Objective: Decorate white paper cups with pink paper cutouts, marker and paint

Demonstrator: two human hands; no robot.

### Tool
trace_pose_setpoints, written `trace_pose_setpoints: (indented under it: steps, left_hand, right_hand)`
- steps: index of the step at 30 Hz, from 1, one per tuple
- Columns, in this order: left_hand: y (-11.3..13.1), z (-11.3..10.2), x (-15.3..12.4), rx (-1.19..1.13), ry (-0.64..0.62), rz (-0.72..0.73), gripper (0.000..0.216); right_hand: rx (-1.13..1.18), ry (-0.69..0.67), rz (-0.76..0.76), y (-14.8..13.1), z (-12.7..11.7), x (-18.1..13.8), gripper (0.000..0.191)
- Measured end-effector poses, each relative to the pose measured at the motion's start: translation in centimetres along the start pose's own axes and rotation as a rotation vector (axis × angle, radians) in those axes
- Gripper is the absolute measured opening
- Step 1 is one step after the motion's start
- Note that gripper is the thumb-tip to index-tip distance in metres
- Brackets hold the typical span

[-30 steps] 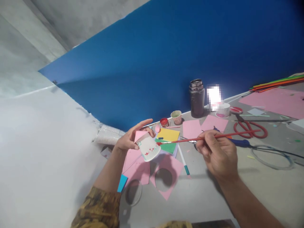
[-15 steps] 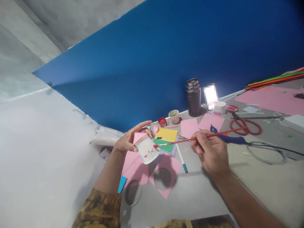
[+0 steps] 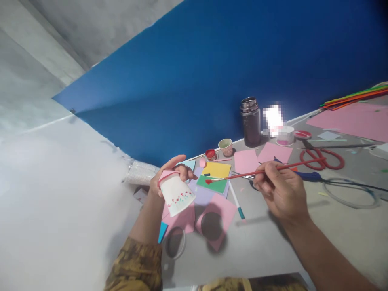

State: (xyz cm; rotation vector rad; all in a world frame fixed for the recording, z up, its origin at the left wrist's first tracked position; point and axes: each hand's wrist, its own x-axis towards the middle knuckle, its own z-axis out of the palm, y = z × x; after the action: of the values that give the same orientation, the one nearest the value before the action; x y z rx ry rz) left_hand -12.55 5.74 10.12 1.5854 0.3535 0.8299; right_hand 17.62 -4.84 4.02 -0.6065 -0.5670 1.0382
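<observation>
My left hand (image 3: 169,173) grips a white paper cup (image 3: 177,194) tilted on its side, with a pink paper piece (image 3: 168,174) at its far end. Small red and green painted marks run in a band near the cup's rim. In my right hand (image 3: 281,192) is a red-handled paintbrush (image 3: 242,174), held like a pen, its bristles loaded with red paint. The brush tip is apart from the cup, over the green paper (image 3: 216,186). Behind it stand a small pot of red paint (image 3: 210,154) and a patterned paper cup (image 3: 226,148).
A dark open flask (image 3: 251,123) stands by the blue wall panel. Red-handled scissors (image 3: 335,158) and a blue-handled tool (image 3: 309,176) with a cord lie at right. Pink paper with a round hole (image 3: 224,210) and a marker (image 3: 237,202) lie in front. Stacked cups (image 3: 141,173) are at left.
The brush tip has drawn away from the cup to the right. My left hand has turned the cup, so more of its painted band faces me. The view has shifted slightly.
</observation>
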Motion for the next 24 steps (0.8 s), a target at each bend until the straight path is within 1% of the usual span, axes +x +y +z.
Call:
trace_pose_setpoints:
  steps: [2, 3, 6, 8, 12, 15, 20, 24]
  left_hand:
    - [-0.2, 0.0, -0.3, -0.004, 0.038, 0.033, 0.097]
    - [-0.3, -0.1, -0.4, -0.004, 0.036, 0.043, 0.095]
    - [-0.5, -0.3, -0.4, -0.005, -0.021, 0.052, 0.091]
    - [-0.6, -0.4, -0.3, 0.005, -0.014, 0.049, 0.092]
    - [-1.0, -0.3, -0.5, 0.055, 0.113, -0.032, 0.103]
    - [-1.4, -0.2, -0.5, 0.074, 0.168, -0.101, 0.111]
    - [-1.7, -0.6, -0.3, 0.147, 0.116, -0.099, 0.119]
    - [-1.2, -1.0, -0.3, 0.132, 0.023, -0.104, 0.117]
  right_hand:
    - [0.012, -0.005, 0.017, -0.1, 0.0, -0.1, 0.029]
    - [0.017, -0.009, 0.027, -0.1, 0.1, -0.2, 0.029]
    - [0.032, -0.047, 0.061, -0.1, 0.6, -0.5, 0.030]
    - [0.037, -0.089, 0.078, -0.1, 1.0, -0.7, 0.031]
    - [0.034, -0.146, 0.087, -0.1, 1.8, -1.1, 0.031]
    - [0.037, -0.147, 0.093, 0.0, 2.1, -1.3, 0.031]
    - [0.041, -0.149, 0.148, 0.3, 2.1, -1.4, 0.032]
    - [0.039, -0.110, 0.125, -0.2, 1.4, -1.0, 0.033]
